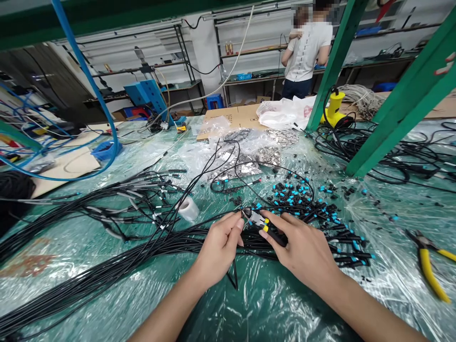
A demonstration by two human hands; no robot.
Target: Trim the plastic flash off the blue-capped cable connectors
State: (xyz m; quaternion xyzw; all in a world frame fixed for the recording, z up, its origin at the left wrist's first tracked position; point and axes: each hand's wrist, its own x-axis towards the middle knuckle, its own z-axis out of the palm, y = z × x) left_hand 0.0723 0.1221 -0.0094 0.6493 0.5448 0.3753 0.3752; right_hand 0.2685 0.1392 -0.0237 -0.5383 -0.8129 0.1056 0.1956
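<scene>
My right hand [299, 251] grips small cutters [257, 219] with steel jaws and a black-and-yellow handle. My left hand [219, 249] pinches a thin object at those jaws, most likely a black cable end, though the fingers partly hide it. Under both hands lies a long bundle of black cables [107, 249]. Just beyond and to the right, a heap of black connectors with blue collars [302, 202] spreads across the bench. Another pair of pliers with yellow handles [429, 268] lies to the right, out of reach of my fingers.
Clear plastic sheeting [374, 280] covers the green bench. A tape roll [188, 210], foil packets [238, 168] and more black cable [384, 147] lie on it. Green frame posts [392, 90] rise at right. A person [308, 52] stands beyond, near shelves.
</scene>
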